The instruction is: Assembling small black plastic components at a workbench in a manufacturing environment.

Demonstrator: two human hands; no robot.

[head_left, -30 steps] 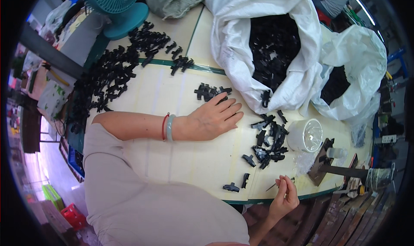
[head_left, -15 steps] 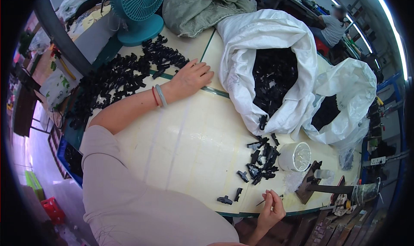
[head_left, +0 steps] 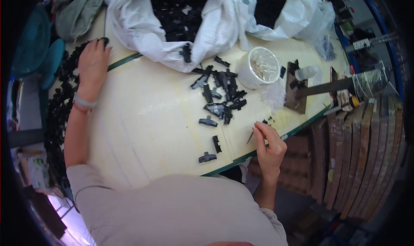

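Note:
At the far left, my left hand (head_left: 92, 62) is over the edge of a heap of small black plastic parts (head_left: 58, 106). Its fingers are bent together, with a black plastic part (head_left: 105, 40) showing at the tips. My right hand (head_left: 271, 147) is raised by the table's near edge. Its thumb and fingers pinch a thin dark pointed rod (head_left: 250, 137), mostly hidden in the grip. A loose cluster of black clip-like parts (head_left: 224, 88) lies mid-table. Nearer to me are a curved black clip (head_left: 208, 157) and a narrow upright one (head_left: 216, 144).
A white sack (head_left: 142, 34) of black parts stands at the back, beside a clear plastic bag (head_left: 297, 15) of more. A white tub (head_left: 250, 73) stands by a brown stand (head_left: 297, 97) with a dark bar (head_left: 323, 87). A teal fan (head_left: 32, 43) is far left.
My view has swung right and down, so the table things sit further left and higher. My left fingers have drawn in at the heap; my right hand still pinches the thin rod.

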